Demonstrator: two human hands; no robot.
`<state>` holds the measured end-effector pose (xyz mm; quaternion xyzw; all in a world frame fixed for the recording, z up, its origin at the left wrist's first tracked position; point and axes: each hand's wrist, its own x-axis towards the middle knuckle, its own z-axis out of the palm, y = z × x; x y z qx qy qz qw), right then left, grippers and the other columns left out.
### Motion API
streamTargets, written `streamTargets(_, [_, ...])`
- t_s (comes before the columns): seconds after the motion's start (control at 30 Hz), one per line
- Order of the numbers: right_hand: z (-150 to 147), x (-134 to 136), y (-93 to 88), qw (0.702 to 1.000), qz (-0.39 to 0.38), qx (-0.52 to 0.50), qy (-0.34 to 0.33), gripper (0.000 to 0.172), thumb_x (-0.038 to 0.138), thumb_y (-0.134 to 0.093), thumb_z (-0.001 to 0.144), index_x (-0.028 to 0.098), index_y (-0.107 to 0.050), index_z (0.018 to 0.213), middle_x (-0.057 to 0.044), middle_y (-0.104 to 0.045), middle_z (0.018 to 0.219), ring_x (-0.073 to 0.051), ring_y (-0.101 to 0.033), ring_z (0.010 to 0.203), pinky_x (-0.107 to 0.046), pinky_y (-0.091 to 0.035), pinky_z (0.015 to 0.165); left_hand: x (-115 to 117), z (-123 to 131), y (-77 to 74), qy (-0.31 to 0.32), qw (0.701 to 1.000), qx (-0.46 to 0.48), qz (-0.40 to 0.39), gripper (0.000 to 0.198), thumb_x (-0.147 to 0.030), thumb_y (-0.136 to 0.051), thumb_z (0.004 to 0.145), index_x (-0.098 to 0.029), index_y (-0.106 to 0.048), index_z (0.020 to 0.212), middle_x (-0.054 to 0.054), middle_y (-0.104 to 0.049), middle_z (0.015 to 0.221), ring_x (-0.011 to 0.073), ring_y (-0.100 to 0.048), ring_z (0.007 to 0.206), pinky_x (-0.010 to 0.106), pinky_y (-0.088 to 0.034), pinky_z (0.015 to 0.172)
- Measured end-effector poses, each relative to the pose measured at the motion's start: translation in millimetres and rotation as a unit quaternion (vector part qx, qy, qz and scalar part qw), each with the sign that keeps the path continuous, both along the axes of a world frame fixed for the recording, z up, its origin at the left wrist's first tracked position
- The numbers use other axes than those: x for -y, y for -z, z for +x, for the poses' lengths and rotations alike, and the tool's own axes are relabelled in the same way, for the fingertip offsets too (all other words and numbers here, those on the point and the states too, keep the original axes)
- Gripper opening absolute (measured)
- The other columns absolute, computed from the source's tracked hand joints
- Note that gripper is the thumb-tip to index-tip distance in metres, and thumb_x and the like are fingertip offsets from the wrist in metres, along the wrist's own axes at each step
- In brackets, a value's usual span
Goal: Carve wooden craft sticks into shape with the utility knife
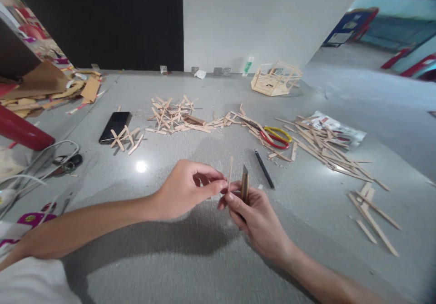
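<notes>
My left hand (pixel 185 188) is closed in a pinch, its thumb and fingertips at the lower part of a thin wooden stick (pixel 230 170). The stick stands nearly upright, seen almost edge-on. My right hand (pixel 254 213) is wrapped around a utility knife (pixel 245 186), blade pointing up and away from me. The right thumb and forefinger also meet at the stick's lower end, beside the left fingertips. Just beyond the right hand a black pen (pixel 264 169) lies on the grey table (pixel 136 258).
Scissors with red and yellow handles (pixel 277 137) lie among loose wooden sticks (pixel 170 115). A phone (pixel 116 127) is at left, a wooden stick frame (pixel 276 80) at the back. More sticks (pixel 327 149) lie by a plastic bag (pixel 344 127) at right. Cables (pixel 68 152) run along the left.
</notes>
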<state>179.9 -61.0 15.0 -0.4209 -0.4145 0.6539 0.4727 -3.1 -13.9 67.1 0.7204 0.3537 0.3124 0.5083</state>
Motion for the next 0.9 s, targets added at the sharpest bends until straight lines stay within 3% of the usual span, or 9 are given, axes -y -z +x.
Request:
streamTargets(0.17, [0.2,-1.6,0.2,1.000,0.000,-0.002,0.002,0.036,0.048,-0.083,0.082,0.015,-0.068,0.085,-0.004,-0.068,0.066,-0.004,-0.028,0.037,-0.019,-0.019,0.036,-2.0,0.9,-4.6,-0.002,0.995,0.021,-0.094,0.011,-0.021,-0.067,0.088,-0.013,-0.073,0.085,0.003,-0.070,0.066,0.0105,-0.060,0.057,0.017,-0.045,0.047])
streamTargets(0.3, [-0.3,-1.3,-1.4,1.000,-0.003,-0.002,0.001,0.035,0.048,-0.083,0.082,0.016,-0.068,0.082,-0.002,-0.065,0.063,-0.004,-0.029,0.037,-0.018,-0.017,0.035,-7.7,-0.2,-4.0,0.052,0.983,0.020,-0.174,0.014,-0.022,-0.061,0.092,-0.013,-0.067,0.085,0.002,-0.063,0.065,0.0091,-0.055,0.054,0.017,-0.040,0.045])
streamTargets(0.5, [-0.7,-1.4,-3.2,1.000,-0.012,0.005,0.006,0.038,0.048,-0.085,0.078,0.016,-0.066,0.079,-0.001,-0.064,0.060,-0.004,-0.029,0.038,-0.017,-0.020,0.035,-11.1,-1.9,-0.5,0.109,0.970,0.029,-0.216,0.017,-0.025,-0.055,0.095,-0.014,-0.061,0.083,-0.001,-0.058,0.061,0.0074,-0.044,0.048,0.021,-0.036,0.048])
streamTargets(0.73, [1.7,0.6,-6.1,0.982,0.102,0.135,0.082,0.028,0.039,-0.082,0.078,0.018,-0.066,0.067,0.004,-0.050,0.048,-0.008,-0.035,0.039,-0.019,-0.026,0.036,-13.8,-2.8,-3.5,0.109,0.949,0.008,-0.296,0.016,-0.028,-0.059,0.089,-0.015,-0.059,0.079,-0.003,-0.052,0.056,0.0075,-0.041,0.048,0.021,-0.030,0.049])
streamTargets(0.9, [1.0,3.5,-3.4,0.967,0.150,0.167,0.116,0.022,0.035,-0.079,0.081,0.019,-0.069,0.070,0.001,-0.059,0.055,-0.009,-0.039,0.040,-0.020,-0.028,0.036,-14.6,-3.3,-2.5,0.095,0.952,-0.025,-0.291,0.016,-0.030,-0.057,0.088,-0.016,-0.060,0.081,-0.004,-0.051,0.056,0.0084,-0.041,0.049,0.023,-0.031,0.050])
